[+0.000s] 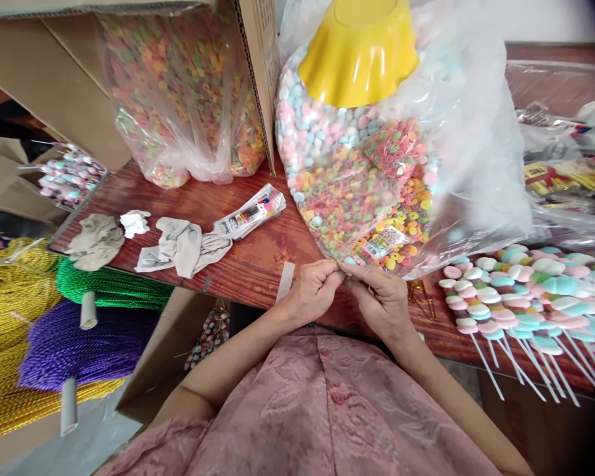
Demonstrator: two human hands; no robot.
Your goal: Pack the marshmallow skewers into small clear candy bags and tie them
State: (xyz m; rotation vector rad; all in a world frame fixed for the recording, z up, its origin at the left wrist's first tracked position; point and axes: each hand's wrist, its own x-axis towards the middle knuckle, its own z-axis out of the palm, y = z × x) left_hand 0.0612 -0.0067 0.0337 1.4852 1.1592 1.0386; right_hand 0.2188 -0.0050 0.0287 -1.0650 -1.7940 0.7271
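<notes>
I see the left hand and right hand together, pinching a golden tie, likely mid-twist; next needs steadiness

Glossy plastic bowl, crinkled plastic bag, shiny wood-look tabletop, matt cardboard box, perhaps metallic ties

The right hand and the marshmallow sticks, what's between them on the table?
In the head view, thin gold twist ties lie on the reddish-brown wooden table between the right hand and the marshmallow sticks.
</notes>
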